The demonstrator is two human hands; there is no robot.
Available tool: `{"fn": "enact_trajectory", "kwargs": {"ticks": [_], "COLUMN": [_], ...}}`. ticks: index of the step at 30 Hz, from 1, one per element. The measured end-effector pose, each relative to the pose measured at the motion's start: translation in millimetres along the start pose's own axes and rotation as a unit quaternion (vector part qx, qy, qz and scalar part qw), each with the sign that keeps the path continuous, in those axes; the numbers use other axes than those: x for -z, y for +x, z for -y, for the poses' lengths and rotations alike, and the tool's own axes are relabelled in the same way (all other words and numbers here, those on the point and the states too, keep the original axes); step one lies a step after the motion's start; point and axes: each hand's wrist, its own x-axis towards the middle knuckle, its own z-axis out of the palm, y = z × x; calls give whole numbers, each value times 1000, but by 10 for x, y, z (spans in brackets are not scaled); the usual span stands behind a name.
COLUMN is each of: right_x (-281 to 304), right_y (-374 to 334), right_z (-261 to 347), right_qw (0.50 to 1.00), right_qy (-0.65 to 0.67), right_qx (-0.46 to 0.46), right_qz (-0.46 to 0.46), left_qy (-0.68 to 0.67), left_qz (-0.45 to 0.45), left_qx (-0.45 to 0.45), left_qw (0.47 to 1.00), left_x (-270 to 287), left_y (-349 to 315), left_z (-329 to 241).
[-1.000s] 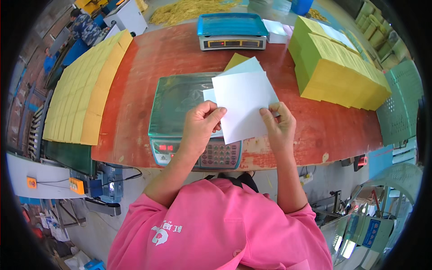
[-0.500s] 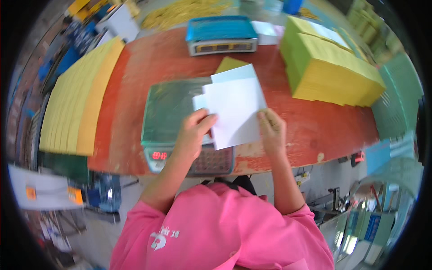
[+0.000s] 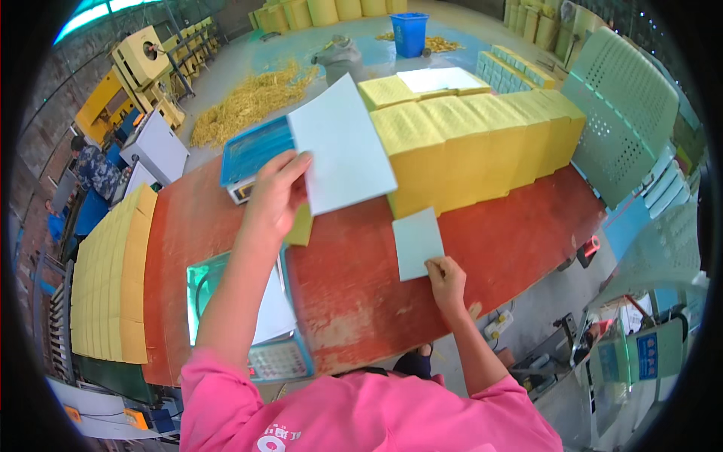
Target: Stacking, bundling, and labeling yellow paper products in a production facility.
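The left hand (image 3: 275, 197) is raised over the red-brown wooden tabletop (image 3: 361, 294), fingers and thumb closed on the lower left edge of a large pale blue-white sheet of paper (image 3: 343, 143). The sheet stands off the table, tilted, its far corner up in front of the blue-topped weighing scale (image 3: 252, 154) and the block of stacked yellow paper (image 3: 474, 139). It keeps its flat shape while held by one edge, so it looks like a light, fairly stiff card or thick paper rather than a limp leaf; it would bend or crease if pinched hard, and a grip near the middle of an edge seems the steadiest hold.

The right hand (image 3: 446, 277) lies low on the tabletop, fingertips curled onto the near corner of a small pale green-white paper square (image 3: 417, 242) that lies flat on the wood. Whether it pinches the corner or only presses on it is hard to tell from here. So thin and flat, this piece would likely be easiest to slide or lift by a corner.

Under the left forearm sits a green-platformed electronic scale with a keypad (image 3: 226, 301), a white sheet on it. A long stack of yellow sheets (image 3: 113, 279) lines the table's left edge.
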Motion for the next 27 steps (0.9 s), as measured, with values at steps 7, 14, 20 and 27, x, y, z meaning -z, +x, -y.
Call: {"fn": "enact_trajectory", "kwargs": {"ticks": [7,14,20,27], "right_x": [204,350,388,376], "right_y": [181,305,334,329], "right_z": [-269,-284,-288,-282], "right_qw": [988,980,976,973], "right_qy": [29,74,100,99], "right_qx": [102,83,86,97], "right_qz": [112,162,173,183], "left_qy": [85,302,362,461], "left_qz": [32,-46,-75,-86], "left_qx": [44,56,10,-43], "left_qw": [995,951,929,882], "left_x": [-652,-829,-961,-894], "left_y": [1579,1681,1569,1629], "left_z": [676,803,812,852]}}
